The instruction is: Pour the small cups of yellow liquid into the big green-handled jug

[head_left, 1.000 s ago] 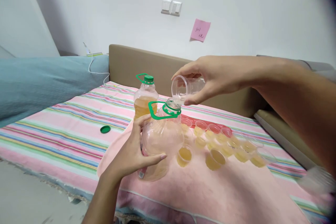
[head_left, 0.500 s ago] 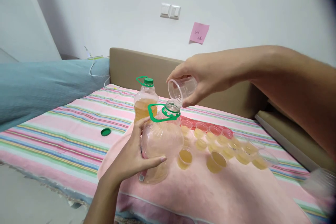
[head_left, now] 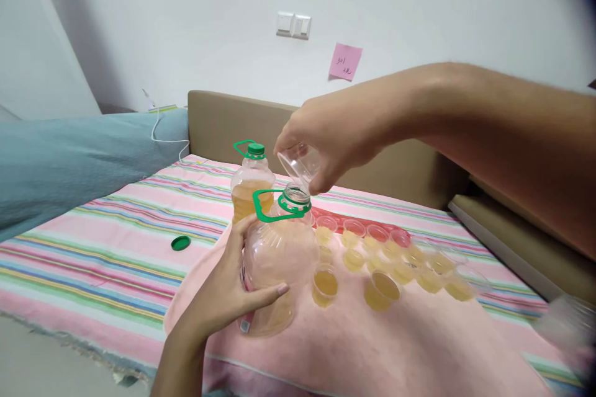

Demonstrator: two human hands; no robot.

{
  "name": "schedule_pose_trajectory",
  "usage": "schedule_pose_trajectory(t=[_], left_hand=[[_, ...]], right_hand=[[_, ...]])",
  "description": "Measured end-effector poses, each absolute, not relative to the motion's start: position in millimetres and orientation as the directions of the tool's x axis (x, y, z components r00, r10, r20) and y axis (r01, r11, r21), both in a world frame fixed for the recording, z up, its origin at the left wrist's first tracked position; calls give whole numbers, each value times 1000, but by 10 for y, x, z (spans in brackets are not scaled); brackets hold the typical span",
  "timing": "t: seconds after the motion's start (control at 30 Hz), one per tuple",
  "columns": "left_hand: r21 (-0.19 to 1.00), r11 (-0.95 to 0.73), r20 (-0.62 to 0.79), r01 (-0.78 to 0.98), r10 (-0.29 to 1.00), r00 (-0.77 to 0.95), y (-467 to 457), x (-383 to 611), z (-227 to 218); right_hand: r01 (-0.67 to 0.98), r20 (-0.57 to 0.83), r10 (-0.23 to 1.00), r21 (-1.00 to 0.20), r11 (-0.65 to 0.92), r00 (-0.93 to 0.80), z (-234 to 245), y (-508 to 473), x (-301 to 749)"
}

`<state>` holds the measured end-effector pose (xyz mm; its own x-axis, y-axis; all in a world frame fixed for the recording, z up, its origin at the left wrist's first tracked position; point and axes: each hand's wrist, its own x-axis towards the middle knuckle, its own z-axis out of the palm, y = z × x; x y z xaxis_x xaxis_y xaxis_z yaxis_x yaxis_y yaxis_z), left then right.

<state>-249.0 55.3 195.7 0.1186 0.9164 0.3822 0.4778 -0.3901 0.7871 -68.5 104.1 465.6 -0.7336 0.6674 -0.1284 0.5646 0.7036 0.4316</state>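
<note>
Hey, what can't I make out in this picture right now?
All in the head view:
Tilted cup: base hidden by right hand.
Open bottle: label mostly covered by left hand.
Capped bottle: lower part blocked by the open bottle and left hand.
Clear object at right: blurred.
Pink note: lower writing too small.

The front bottle [head_left: 279,254] is shining like smooth, clear plastic, and the held cup [head_left: 299,163] is looking like glossy plastic too. The bed sheet [head_left: 116,217] is looking like dull cloth, the note [head_left: 345,62] like matt paper.
</note>
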Motion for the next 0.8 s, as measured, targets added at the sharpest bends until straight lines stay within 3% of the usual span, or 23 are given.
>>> schedule_pose_trajectory(t=[0.2, 0.4, 0.6, 0.8], left_hand=[[786, -390, 384, 479, 916, 115, 539, -2492, 1949], [783, -381, 373, 491, 920, 119, 527, -2517, 1950], [780, -385, 374, 494, 919, 125, 525, -2518, 1964], [787, -382, 371, 484, 921, 122, 515, -2565, 1950]], right_hand=[[575, -108, 685, 459, 677, -720, 4643, 1046, -724], [634, -56, 688, 337, 696, -724, 4646, 1090, -662], [622, -53, 665, 304, 722, -745, 4661, 1097, -601], [595, -22, 608, 176, 784, -794, 4620, 1115, -484]])
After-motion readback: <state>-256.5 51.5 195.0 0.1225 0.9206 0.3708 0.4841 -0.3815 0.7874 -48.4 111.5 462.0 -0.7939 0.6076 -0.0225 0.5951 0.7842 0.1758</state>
